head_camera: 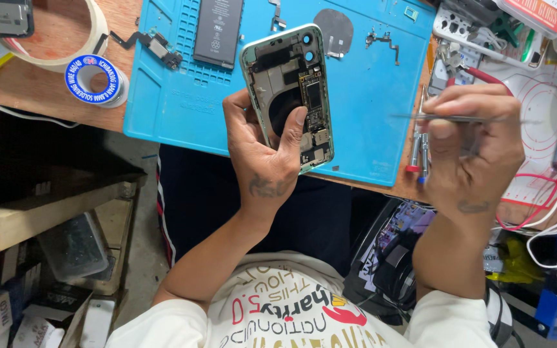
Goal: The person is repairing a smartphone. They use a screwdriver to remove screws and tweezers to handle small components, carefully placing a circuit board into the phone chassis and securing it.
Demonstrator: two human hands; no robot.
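My left hand [262, 154] grips an opened pale-green phone housing [291, 84], holding it tilted above the blue work mat [369, 96]; its circuit board and inner parts face up, and my thumb lies across the lower middle. My right hand [475, 145] is closed on thin metal tweezers [420, 117], whose tip points left toward the phone but stays apart from it. On the mat lie a black phone battery [218, 29], a dark round coil part [334, 27] and small flex cables [381, 40].
A solder wire spool [95, 78] and a tape roll [91, 32] sit on the wooden bench at left. Small screwdrivers [420, 154] lie at the mat's right edge. Red and white cables [549, 193] and a white pad crowd the right. Shelves with boxes stand lower left.
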